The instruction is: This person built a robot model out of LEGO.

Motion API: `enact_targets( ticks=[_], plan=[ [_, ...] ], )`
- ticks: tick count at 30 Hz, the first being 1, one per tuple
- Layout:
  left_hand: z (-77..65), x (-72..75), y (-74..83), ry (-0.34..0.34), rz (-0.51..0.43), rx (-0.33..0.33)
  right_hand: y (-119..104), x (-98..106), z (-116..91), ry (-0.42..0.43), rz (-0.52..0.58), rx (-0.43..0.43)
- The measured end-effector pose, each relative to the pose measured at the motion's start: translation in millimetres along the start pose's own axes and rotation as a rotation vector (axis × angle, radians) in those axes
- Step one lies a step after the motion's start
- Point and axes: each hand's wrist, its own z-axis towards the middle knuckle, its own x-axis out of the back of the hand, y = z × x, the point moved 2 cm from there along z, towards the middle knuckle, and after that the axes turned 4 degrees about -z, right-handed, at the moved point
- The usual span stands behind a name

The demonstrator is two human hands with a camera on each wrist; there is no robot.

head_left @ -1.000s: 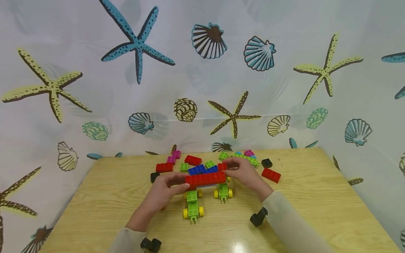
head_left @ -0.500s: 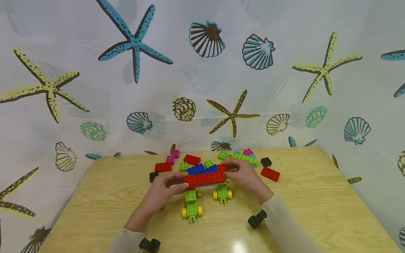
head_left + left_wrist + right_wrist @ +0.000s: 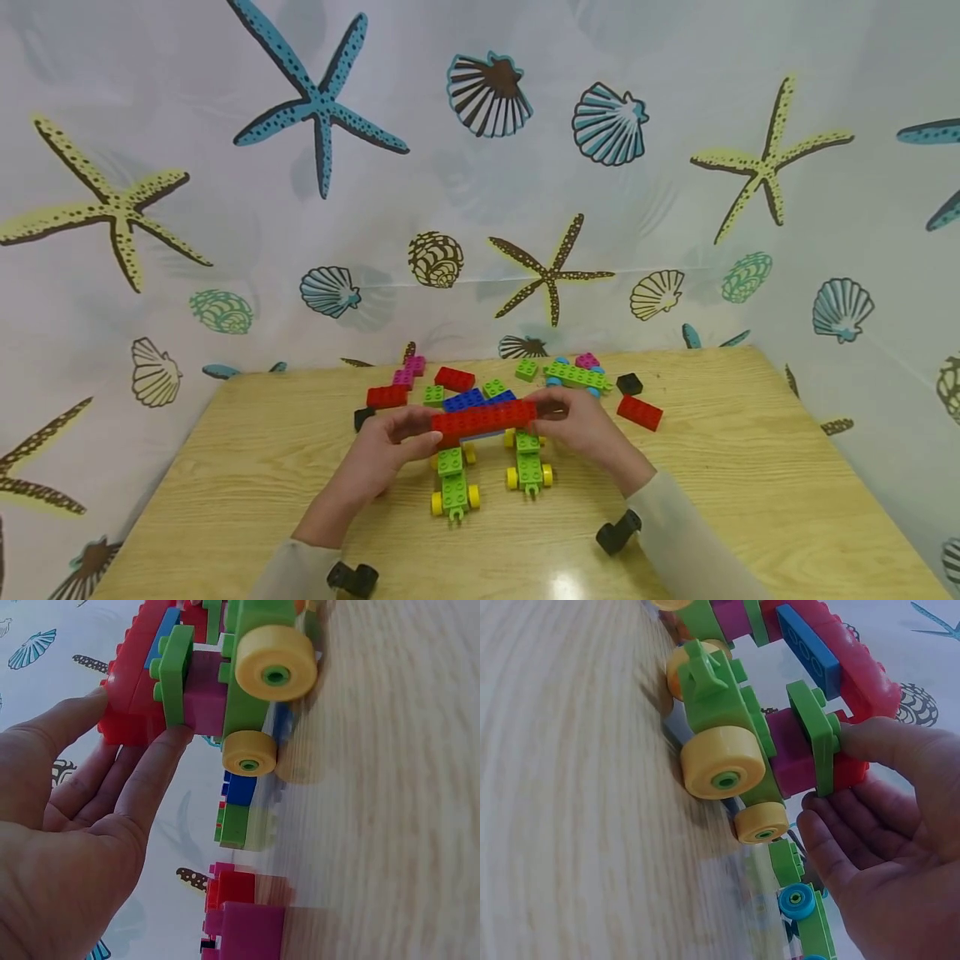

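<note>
A long red toy-brick beam (image 3: 487, 418) spans two green wheeled bases. My left hand (image 3: 375, 454) grips its left end, thumb near the red side and fingers below, as the left wrist view shows. My right hand (image 3: 585, 425) pinches the red brick (image 3: 850, 771) at the other end, thumb beside a green plate (image 3: 815, 735). A magenta brick (image 3: 791, 750) joins that plate to the right wheeled base (image 3: 529, 471), which has yellow wheels. The left wheeled base (image 3: 454, 492) reaches nearer the person. A blue plate (image 3: 810, 651) shows under the beam.
Behind the beam lie blue bricks (image 3: 465, 400), red bricks (image 3: 387, 396), green bricks (image 3: 434, 396) and magenta bricks (image 3: 408, 371). A green base with blue wheels (image 3: 577, 375) stands back right, near a black brick (image 3: 629, 383) and another red brick (image 3: 640, 412). A patterned curtain (image 3: 450, 192) encloses the table.
My right hand has drawn the right wheeled base toward the person. The red brick formerly visible behind the beam's right end is now in line with it. My left hand stays almost still.
</note>
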Motion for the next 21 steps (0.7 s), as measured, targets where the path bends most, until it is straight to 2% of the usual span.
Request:
enact_targets(
  ticks=[9,15,21],
  plan=[
    [2.9,0.0,-2.7,0.005,-0.01,0.017,-6.2,-0.1,-6.4,-0.029,-0.009,0.007],
    [0.6,-1.2,0.0,0.004,-0.01,0.002,-8.9,-4.0,-7.3,-0.064,-0.005,0.023],
    [1.5,-3.0,0.8,0.012,0.022,-0.008,-9.1,-3.4,-7.3,-0.061,-0.026,0.023]
  ],
)
